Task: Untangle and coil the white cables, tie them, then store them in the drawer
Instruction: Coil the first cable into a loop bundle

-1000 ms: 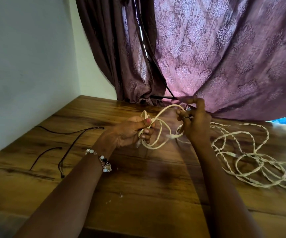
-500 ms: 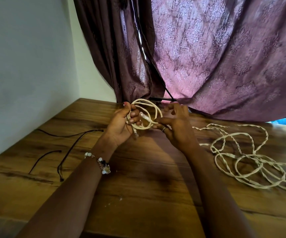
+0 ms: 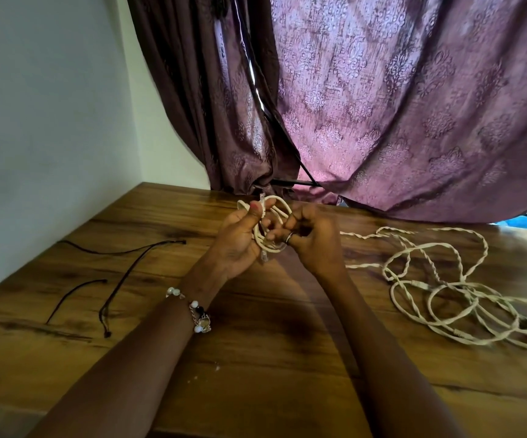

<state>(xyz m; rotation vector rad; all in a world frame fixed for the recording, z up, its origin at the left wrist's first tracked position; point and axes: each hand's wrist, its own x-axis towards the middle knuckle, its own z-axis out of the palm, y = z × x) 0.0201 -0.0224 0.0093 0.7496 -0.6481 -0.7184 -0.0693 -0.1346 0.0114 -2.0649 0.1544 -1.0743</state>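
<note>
A small coil of white cable [image 3: 282,206] is held upright above the wooden table [image 3: 255,358], near the curtain. My left hand [image 3: 236,238] grips the coil's left side, thumb pressed on top of the loops. My right hand [image 3: 314,240], with a ring on one finger, pinches the coil's right and lower loops with curled fingers. A clear plug end hangs below the coil between both hands. A larger tangle of twisted white cables [image 3: 445,286] lies loose on the table at the right.
Thin black cords [image 3: 119,279] lie on the table at the left. A purple patterned curtain [image 3: 382,105] hangs behind and drapes onto the table's back edge. A white wall [image 3: 34,121] borders the left side.
The loose loops have been gathered into a tight small coil. Both hands moved up and toward the curtain, and the right hand closed in on the coil.
</note>
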